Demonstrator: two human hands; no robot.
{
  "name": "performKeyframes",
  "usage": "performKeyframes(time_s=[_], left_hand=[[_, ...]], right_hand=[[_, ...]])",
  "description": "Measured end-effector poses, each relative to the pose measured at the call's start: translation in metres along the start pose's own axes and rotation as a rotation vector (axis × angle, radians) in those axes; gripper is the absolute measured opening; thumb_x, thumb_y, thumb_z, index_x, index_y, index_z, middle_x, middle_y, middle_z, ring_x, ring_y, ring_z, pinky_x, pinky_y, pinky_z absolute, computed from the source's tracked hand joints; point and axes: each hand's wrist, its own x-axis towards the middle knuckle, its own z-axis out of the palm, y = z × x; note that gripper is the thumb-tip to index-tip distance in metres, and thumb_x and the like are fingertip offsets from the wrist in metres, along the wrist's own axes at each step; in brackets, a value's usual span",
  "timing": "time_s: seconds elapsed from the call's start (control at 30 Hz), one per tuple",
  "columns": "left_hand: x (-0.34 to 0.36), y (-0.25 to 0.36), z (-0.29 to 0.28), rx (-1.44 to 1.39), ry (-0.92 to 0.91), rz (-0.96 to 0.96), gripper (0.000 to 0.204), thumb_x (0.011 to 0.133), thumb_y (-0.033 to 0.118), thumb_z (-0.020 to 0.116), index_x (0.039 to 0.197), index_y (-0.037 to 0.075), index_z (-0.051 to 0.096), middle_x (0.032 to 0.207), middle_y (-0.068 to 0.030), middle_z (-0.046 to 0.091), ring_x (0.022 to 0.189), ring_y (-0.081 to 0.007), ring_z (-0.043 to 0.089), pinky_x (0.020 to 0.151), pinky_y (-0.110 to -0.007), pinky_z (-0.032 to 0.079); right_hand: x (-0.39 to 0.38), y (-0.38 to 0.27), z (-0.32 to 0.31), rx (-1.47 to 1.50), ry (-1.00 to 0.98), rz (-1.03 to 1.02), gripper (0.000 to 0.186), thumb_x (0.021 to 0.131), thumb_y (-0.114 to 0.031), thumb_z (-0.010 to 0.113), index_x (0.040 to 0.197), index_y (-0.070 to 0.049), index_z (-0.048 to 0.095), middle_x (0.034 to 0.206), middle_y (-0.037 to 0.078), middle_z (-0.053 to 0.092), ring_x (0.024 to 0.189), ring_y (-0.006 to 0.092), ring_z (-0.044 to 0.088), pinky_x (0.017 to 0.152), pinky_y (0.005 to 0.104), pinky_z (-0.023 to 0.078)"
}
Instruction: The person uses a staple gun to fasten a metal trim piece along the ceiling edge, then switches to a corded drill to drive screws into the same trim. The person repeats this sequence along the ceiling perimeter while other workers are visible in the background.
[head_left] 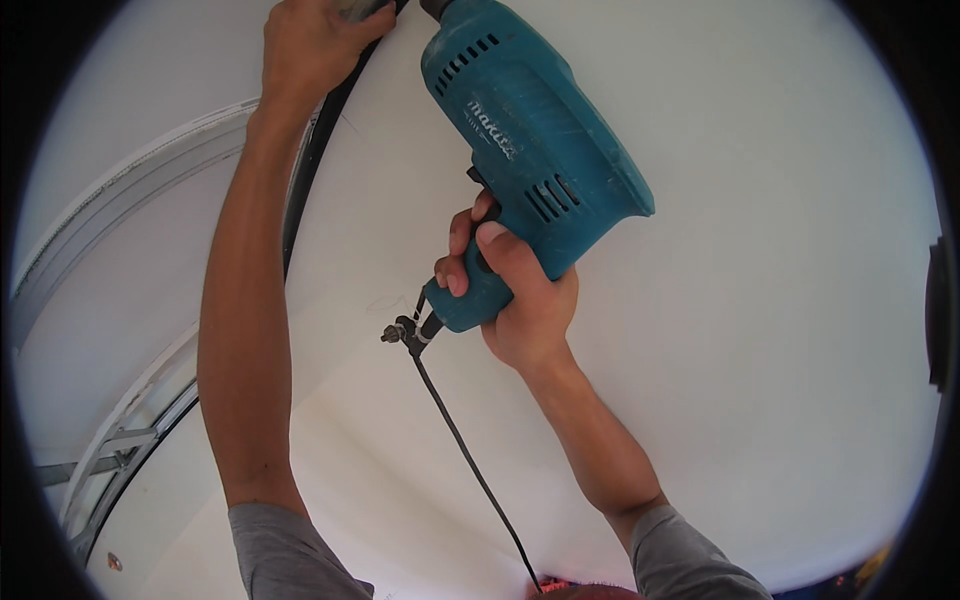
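Observation:
My right hand [530, 300] is wrapped around the handle of a teal power drill [540, 130], with fingers near its trigger. The drill is tilted, its front end pointing up and cut off by the top edge of the view. A chuck key [393, 333] is tied to the black power cord [455, 430] just below the handle. Up at the top, left of the drill's front, my left hand [315, 50] is closed at a long dark strip [325, 130]. Something greyish shows between its thumb and fingers, too cut off to name.
A broad, smooth white surface [760, 300] lies behind the drill. To the left of the dark strip are curved pale metal channels [130, 185] and a frame with crosspieces [125, 440]. A dark object [938, 315] shows at the right rim.

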Motion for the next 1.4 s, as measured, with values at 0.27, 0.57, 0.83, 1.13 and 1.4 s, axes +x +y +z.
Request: performKeyframes(time_s=[0.27, 0.57, 0.83, 1.13, 1.4], left_hand=[[-0.001, 0.000, 0.000, -0.032, 0.013, -0.032, 0.067, 0.074, 0.012, 0.086, 0.121, 0.001, 0.039, 0.091, -0.0267, 0.067, 0.084, -0.0370, 0.071, 0.075, -0.042, 0.057], [0.001, 0.001, -0.007, -0.033, -0.040, -0.068, 0.080, 0.074, 0.010, 0.085, 0.137, -0.001, 0.036, 0.092, -0.0254, 0.071, 0.086, -0.0358, 0.072, 0.080, -0.042, 0.058], [-0.001, 0.007, -0.006, 0.002, -0.014, -0.050, 0.078, 0.074, 0.011, 0.086, 0.134, 0.000, 0.038, 0.094, -0.0267, 0.072, 0.086, -0.0372, 0.073, 0.081, -0.041, 0.059], [0.001, 0.005, -0.006, -0.035, 0.003, -0.021, 0.075, 0.073, 0.010, 0.085, 0.131, -0.001, 0.039, 0.096, -0.0271, 0.072, 0.088, -0.0366, 0.074, 0.082, -0.041, 0.059], [0.000, 0.004, -0.009, -0.048, -0.009, -0.018, 0.073, 0.074, 0.009, 0.085, 0.130, -0.002, 0.039, 0.095, -0.0279, 0.072, 0.088, -0.0361, 0.074, 0.082, -0.040, 0.059]], right_hand=[[-0.003, 0.001, 0.004, -0.045, 0.008, -0.028, 0.015, 0.083, -0.006, 0.062, 0.096, 0.001, 0.057, 0.076, 0.010, 0.061, 0.057, 0.0171, 0.060, 0.057, 0.0342, 0.050], [0.000, 0.006, 0.005, 0.021, 0.006, -0.017, 0.014, 0.085, -0.005, 0.061, 0.096, 0.002, 0.058, 0.076, 0.009, 0.061, 0.057, 0.0168, 0.059, 0.058, 0.0338, 0.049], [-0.003, 0.008, 0.002, -0.007, 0.004, -0.019, 0.019, 0.084, -0.008, 0.063, 0.100, 0.001, 0.056, 0.077, 0.013, 0.060, 0.058, 0.0190, 0.060, 0.059, 0.0355, 0.050], [-0.001, 0.007, 0.000, 0.051, -0.034, 0.006, 0.027, 0.086, -0.014, 0.064, 0.107, 0.000, 0.055, 0.082, 0.013, 0.061, 0.059, 0.0196, 0.059, 0.063, 0.0383, 0.051], [-0.002, 0.006, 0.000, -0.008, -0.055, 0.015, 0.031, 0.087, -0.020, 0.065, 0.111, -0.003, 0.056, 0.086, 0.013, 0.061, 0.059, 0.0190, 0.057, 0.069, 0.0406, 0.051]])
